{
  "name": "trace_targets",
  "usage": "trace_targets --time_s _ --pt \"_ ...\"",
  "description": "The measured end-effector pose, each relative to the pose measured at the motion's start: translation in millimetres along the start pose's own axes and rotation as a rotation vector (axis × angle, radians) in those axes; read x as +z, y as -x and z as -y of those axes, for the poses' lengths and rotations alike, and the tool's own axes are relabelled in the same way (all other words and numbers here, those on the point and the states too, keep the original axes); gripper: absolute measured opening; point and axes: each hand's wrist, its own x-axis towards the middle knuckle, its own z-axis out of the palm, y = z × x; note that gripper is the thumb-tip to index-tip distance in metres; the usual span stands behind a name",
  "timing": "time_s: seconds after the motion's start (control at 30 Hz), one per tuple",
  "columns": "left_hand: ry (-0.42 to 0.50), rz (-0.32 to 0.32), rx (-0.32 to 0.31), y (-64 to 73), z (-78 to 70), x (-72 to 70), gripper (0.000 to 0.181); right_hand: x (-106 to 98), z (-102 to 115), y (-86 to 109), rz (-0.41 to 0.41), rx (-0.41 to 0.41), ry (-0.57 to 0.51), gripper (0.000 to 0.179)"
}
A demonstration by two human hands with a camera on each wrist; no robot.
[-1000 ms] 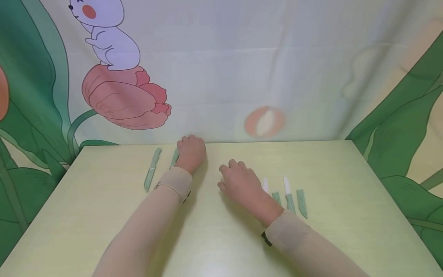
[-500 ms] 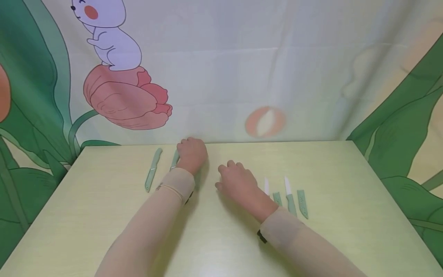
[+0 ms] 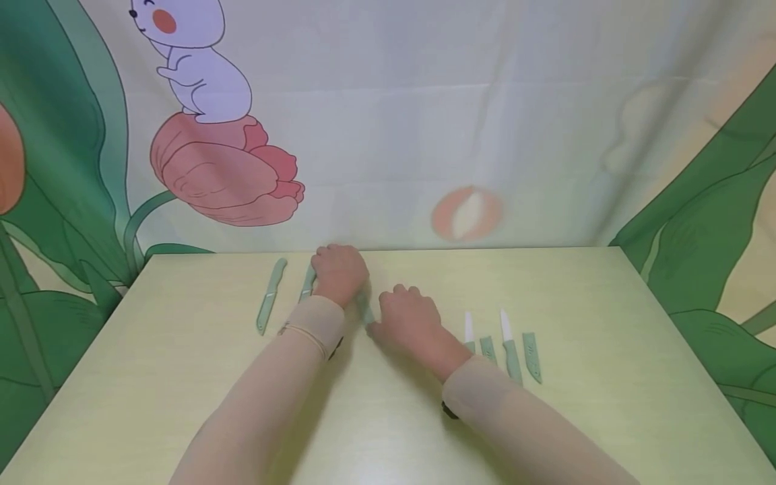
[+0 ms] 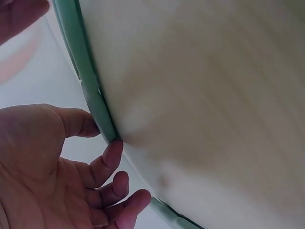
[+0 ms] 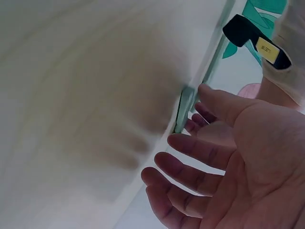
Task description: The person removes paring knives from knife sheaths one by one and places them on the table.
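Your left hand pinches one end of a sheathed green knife between thumb and index finger; the remaining fingers of that hand are loosely bent and slightly apart, clear of this knife. The knife is located between your two hands over the far half of the table, its other end directed toward your right hand. The thumb and index finger of the right hand bracket the green end of the knife, one on each side; whether they make contact with it cannot be determined. The other right fingers extend forward with gentle bends and gaps between them. To the left of your left hand, two further sheathed knives lie on the table: the outer knife is in full view, while the inner knife is partly covered by your hand and sleeve. To the right of your right hand, two unsheathed knives with white blades and green handles alternate with two green sheaths: from left to right, the first bare knife, the first sheath, the second bare knife and the second sheath. A black strap with a yellow label is fitted at your left cuff. A printed curtain stands behind the table.
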Motion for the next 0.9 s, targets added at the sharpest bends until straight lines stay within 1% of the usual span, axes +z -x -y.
trace_targets --time_s 0.17,0.27,0.4,0.47,0.6,0.67,0.8,0.9 --pt "0.005 -0.002 -0.019 6.1 -3.1 -2.2 0.036 6.4 4.4 -5.5 0.003 0.003 0.027 0.036" --pt "0.003 0.003 -0.039 9.7 -5.3 -4.8 0.036 7.8 5.7 -8.4 0.011 0.005 0.058 0.031" --pt "0.011 0.011 -0.067 10.4 -7.1 -5.6 0.037 6.6 6.3 -9.8 0.02 0.003 0.084 0.023" --pt "0.02 0.003 -0.071 9.7 -6.9 -4.9 0.037 4.8 6.0 -9.2 0.024 0.006 0.09 0.021" --pt "0.067 -0.029 -0.07 9.8 -4.3 -6.7 0.04 -1.9 4.5 -7.2 0.031 0.019 0.11 0.02" --pt "0.106 -0.041 -0.085 9.7 -3.1 -9.9 0.04 -4.9 2.7 -6.5 0.027 0.027 0.105 0.019" --pt "0.182 -0.029 -0.122 10.1 -2.0 -19.0 0.043 -8.2 -2.7 -6.3 -0.007 0.032 0.082 0.019" --pt "0.213 -0.022 -0.13 12.3 -1.9 -24.9 0.043 -9.0 -6.7 -6.2 -0.034 0.026 0.073 0.02"
